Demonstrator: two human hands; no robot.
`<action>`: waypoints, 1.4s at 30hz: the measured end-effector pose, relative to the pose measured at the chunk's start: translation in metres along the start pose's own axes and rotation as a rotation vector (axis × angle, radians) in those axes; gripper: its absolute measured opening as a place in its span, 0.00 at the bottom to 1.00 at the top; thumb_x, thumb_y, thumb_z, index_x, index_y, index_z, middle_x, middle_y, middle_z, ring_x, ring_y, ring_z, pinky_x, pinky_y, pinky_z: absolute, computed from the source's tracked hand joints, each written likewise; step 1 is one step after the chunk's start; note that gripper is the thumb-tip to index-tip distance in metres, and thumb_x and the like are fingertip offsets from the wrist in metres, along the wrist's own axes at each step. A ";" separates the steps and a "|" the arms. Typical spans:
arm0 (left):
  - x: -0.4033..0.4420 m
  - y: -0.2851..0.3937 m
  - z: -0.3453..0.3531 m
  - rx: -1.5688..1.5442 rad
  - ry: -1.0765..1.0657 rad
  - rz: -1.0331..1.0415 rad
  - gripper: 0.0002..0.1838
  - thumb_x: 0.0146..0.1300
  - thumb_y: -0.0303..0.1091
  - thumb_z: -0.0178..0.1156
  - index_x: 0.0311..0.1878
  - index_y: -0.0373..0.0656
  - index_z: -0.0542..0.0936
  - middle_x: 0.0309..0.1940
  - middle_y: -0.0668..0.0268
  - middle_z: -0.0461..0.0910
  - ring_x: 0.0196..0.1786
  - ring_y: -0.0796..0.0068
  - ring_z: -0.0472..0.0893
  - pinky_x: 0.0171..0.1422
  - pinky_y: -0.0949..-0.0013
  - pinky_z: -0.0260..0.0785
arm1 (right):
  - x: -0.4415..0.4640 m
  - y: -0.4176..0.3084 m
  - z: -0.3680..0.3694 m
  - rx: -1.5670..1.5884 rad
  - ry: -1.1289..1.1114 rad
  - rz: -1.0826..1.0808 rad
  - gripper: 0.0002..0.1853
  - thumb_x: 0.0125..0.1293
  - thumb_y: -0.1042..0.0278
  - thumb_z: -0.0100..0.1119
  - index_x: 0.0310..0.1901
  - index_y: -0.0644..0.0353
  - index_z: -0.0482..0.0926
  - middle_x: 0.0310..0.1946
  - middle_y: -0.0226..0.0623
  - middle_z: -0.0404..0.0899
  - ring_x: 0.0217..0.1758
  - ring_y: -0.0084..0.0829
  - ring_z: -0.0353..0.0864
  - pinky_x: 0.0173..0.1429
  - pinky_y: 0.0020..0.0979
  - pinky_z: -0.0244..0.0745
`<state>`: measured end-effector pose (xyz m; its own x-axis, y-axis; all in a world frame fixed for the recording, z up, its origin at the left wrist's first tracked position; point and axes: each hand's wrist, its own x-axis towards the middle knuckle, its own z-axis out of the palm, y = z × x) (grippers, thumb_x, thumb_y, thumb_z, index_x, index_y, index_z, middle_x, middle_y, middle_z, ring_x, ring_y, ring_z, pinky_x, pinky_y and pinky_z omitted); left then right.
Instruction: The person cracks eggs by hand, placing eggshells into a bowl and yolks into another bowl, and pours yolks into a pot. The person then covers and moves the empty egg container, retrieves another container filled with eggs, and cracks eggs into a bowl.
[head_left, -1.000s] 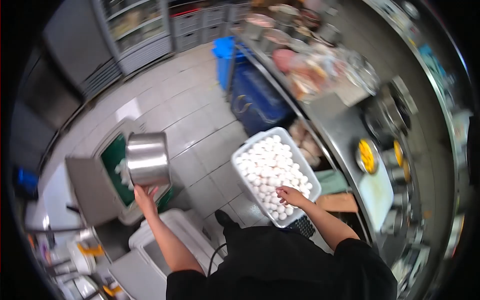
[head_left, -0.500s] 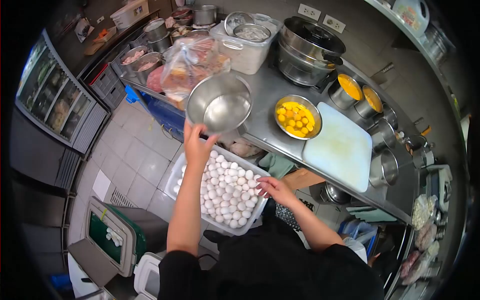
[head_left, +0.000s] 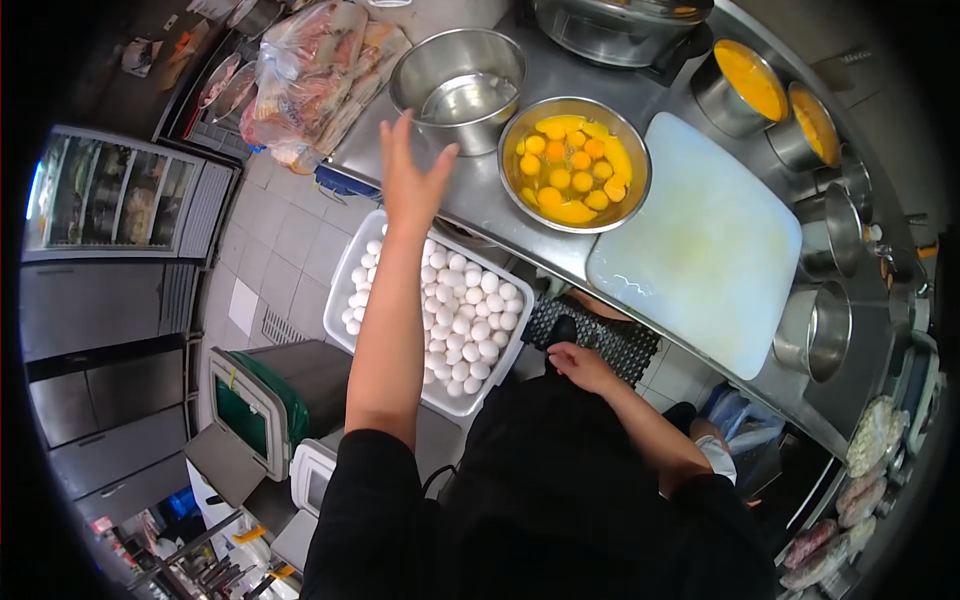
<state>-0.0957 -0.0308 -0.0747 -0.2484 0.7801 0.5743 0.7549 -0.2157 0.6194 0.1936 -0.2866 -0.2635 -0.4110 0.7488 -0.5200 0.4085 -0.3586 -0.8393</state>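
My left hand [head_left: 412,180] reaches forward with fingers spread, just below the near rim of a deep steel bowl [head_left: 452,112]. It does not grip the bowl, which stands at the counter's edge. To its right sits a second steel bowl [head_left: 643,185] holding egg yolks [head_left: 582,182] in clear egg white. Beneath my left forearm a white plastic tub [head_left: 343,285] is filled with many white eggs [head_left: 462,320]. My right hand [head_left: 583,367] hangs near my body, right of the tub, its fingers loosely bent and nothing visible in them.
A white cutting board [head_left: 700,240] lies on the steel counter [head_left: 560,250]. Behind it are pots of orange-yellow liquid [head_left: 750,80] and steel pots [head_left: 812,330]. Bagged meat [head_left: 310,75] lies at the left. A lidded bin [head_left: 255,410] stands on the floor.
My left hand has let go of the deep bowl, which now stands on the counter beside the yolk bowl. My right hand has drawn back from the eggs toward my body. The view has shifted.
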 end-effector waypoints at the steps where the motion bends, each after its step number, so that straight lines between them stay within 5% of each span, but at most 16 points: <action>1: -0.012 -0.005 -0.014 -0.139 -0.024 -0.107 0.31 0.60 0.39 0.72 0.65 0.41 0.75 0.64 0.56 0.73 0.59 0.64 0.78 0.61 0.59 0.73 | 0.009 0.002 0.007 -0.125 0.028 -0.054 0.19 0.71 0.57 0.61 0.58 0.56 0.79 0.44 0.39 0.85 0.45 0.35 0.86 0.51 0.36 0.80; 3: -0.050 -0.032 -0.034 -0.194 -0.013 -0.319 0.20 0.64 0.37 0.68 0.58 0.42 0.79 0.51 0.53 0.81 0.47 0.66 0.81 0.52 0.63 0.74 | 0.040 -0.004 0.027 -0.214 0.084 -0.098 0.19 0.69 0.59 0.60 0.59 0.55 0.79 0.49 0.42 0.83 0.49 0.39 0.84 0.54 0.38 0.79; 6: -0.138 -0.112 -0.029 0.106 -0.293 -0.439 0.09 0.66 0.34 0.65 0.46 0.42 0.84 0.38 0.62 0.85 0.38 0.71 0.82 0.44 0.66 0.74 | 0.111 -0.020 0.062 -0.474 0.203 -0.255 0.25 0.65 0.64 0.57 0.64 0.54 0.74 0.59 0.44 0.76 0.57 0.47 0.80 0.59 0.44 0.77; 9: -0.214 -0.162 -0.006 0.248 -0.551 -0.315 0.16 0.62 0.32 0.65 0.54 0.48 0.80 0.49 0.59 0.80 0.47 0.63 0.79 0.51 0.61 0.73 | 0.190 -0.028 0.092 -0.611 0.263 -0.345 0.26 0.66 0.66 0.54 0.67 0.56 0.71 0.62 0.45 0.73 0.60 0.47 0.79 0.63 0.44 0.75; 12: -0.253 -0.200 0.025 0.439 -0.917 -0.081 0.30 0.58 0.30 0.64 0.65 0.57 0.76 0.66 0.54 0.71 0.62 0.51 0.75 0.61 0.52 0.73 | 0.250 -0.030 0.112 -0.856 0.120 -0.153 0.29 0.67 0.67 0.54 0.69 0.59 0.67 0.66 0.44 0.70 0.63 0.46 0.78 0.63 0.44 0.76; 14: -0.259 -0.212 0.038 0.506 -0.924 -0.041 0.29 0.53 0.33 0.67 0.62 0.56 0.77 0.62 0.54 0.73 0.61 0.51 0.76 0.62 0.53 0.72 | 0.286 0.008 0.139 -1.213 0.292 -0.127 0.30 0.69 0.67 0.51 0.72 0.62 0.63 0.68 0.49 0.68 0.63 0.48 0.77 0.61 0.48 0.77; 18: -0.265 -0.231 0.047 0.612 -0.883 0.037 0.27 0.54 0.37 0.69 0.60 0.55 0.76 0.50 0.60 0.75 0.56 0.55 0.76 0.56 0.53 0.72 | 0.298 -0.009 0.142 -1.287 0.053 0.138 0.29 0.68 0.65 0.53 0.70 0.64 0.68 0.64 0.55 0.71 0.56 0.44 0.82 0.53 0.46 0.80; 21: -0.249 -0.211 0.027 0.390 -0.812 -0.102 0.27 0.57 0.36 0.68 0.61 0.53 0.76 0.54 0.58 0.76 0.55 0.52 0.78 0.55 0.51 0.73 | 0.293 0.010 0.144 -1.460 0.085 0.110 0.25 0.68 0.65 0.53 0.65 0.63 0.73 0.58 0.54 0.77 0.52 0.43 0.84 0.49 0.41 0.80; 22: -0.246 -0.201 0.016 0.156 -0.743 -0.347 0.26 0.59 0.35 0.66 0.62 0.50 0.75 0.53 0.57 0.76 0.52 0.54 0.79 0.53 0.54 0.74 | 0.282 -0.004 0.136 -1.466 0.101 0.119 0.25 0.68 0.65 0.53 0.65 0.63 0.73 0.58 0.54 0.77 0.52 0.43 0.84 0.49 0.41 0.80; 25: -0.246 -0.164 -0.015 -0.591 -0.523 -1.028 0.26 0.64 0.31 0.60 0.66 0.41 0.73 0.51 0.55 0.79 0.42 0.59 0.83 0.46 0.61 0.78 | 0.222 -0.060 0.101 -0.923 -0.025 -0.103 0.24 0.61 0.62 0.63 0.58 0.63 0.75 0.53 0.56 0.79 0.52 0.47 0.85 0.53 0.42 0.80; 29: -0.254 -0.139 -0.052 -1.210 -0.555 -1.285 0.24 0.69 0.31 0.57 0.67 0.40 0.69 0.46 0.58 0.79 0.31 0.73 0.77 0.33 0.70 0.71 | 0.136 -0.068 0.070 -0.428 0.060 -0.105 0.27 0.53 0.66 0.69 0.55 0.66 0.74 0.53 0.53 0.80 0.58 0.48 0.81 0.62 0.41 0.76; 31: -0.242 -0.107 -0.057 -1.106 -0.704 -1.214 0.24 0.69 0.32 0.58 0.67 0.41 0.68 0.44 0.59 0.79 0.30 0.75 0.75 0.33 0.70 0.69 | 0.070 -0.082 0.040 -0.124 0.073 -0.135 0.31 0.56 0.63 0.69 0.63 0.56 0.73 0.56 0.46 0.80 0.58 0.42 0.82 0.62 0.38 0.76; 34: -0.207 -0.039 -0.053 -0.912 -0.902 -1.054 0.23 0.68 0.37 0.62 0.62 0.41 0.71 0.40 0.62 0.80 0.33 0.71 0.76 0.38 0.66 0.71 | -0.020 -0.103 -0.001 0.020 0.345 -0.174 0.28 0.60 0.67 0.70 0.62 0.56 0.74 0.53 0.40 0.81 0.54 0.35 0.82 0.60 0.34 0.76; 36: -0.187 0.016 -0.037 -0.603 -0.816 -0.433 0.22 0.66 0.41 0.66 0.56 0.39 0.74 0.41 0.61 0.82 0.37 0.66 0.82 0.44 0.64 0.75 | -0.063 -0.112 -0.027 0.097 0.557 -0.157 0.26 0.61 0.70 0.69 0.62 0.56 0.75 0.52 0.37 0.81 0.53 0.29 0.81 0.57 0.31 0.77; 39: -0.159 0.098 -0.015 -0.360 -0.837 -0.054 0.24 0.63 0.46 0.68 0.53 0.39 0.75 0.45 0.52 0.81 0.45 0.51 0.83 0.48 0.59 0.75 | -0.092 -0.141 -0.065 -0.004 0.799 -0.105 0.26 0.62 0.69 0.68 0.62 0.57 0.74 0.53 0.41 0.80 0.50 0.32 0.82 0.53 0.32 0.78; 42: -0.158 0.148 0.025 -0.308 -0.757 0.250 0.25 0.59 0.45 0.70 0.52 0.39 0.75 0.46 0.53 0.77 0.47 0.49 0.80 0.49 0.55 0.73 | -0.095 -0.154 -0.100 -0.233 1.057 -0.218 0.27 0.62 0.69 0.67 0.63 0.60 0.74 0.54 0.46 0.79 0.52 0.41 0.81 0.54 0.37 0.77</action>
<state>0.0705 -0.1711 -0.0868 0.4585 0.8471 0.2688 0.5077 -0.4979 0.7031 0.2508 -0.2465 -0.0689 0.3654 0.9222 0.1266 0.6014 -0.1300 -0.7883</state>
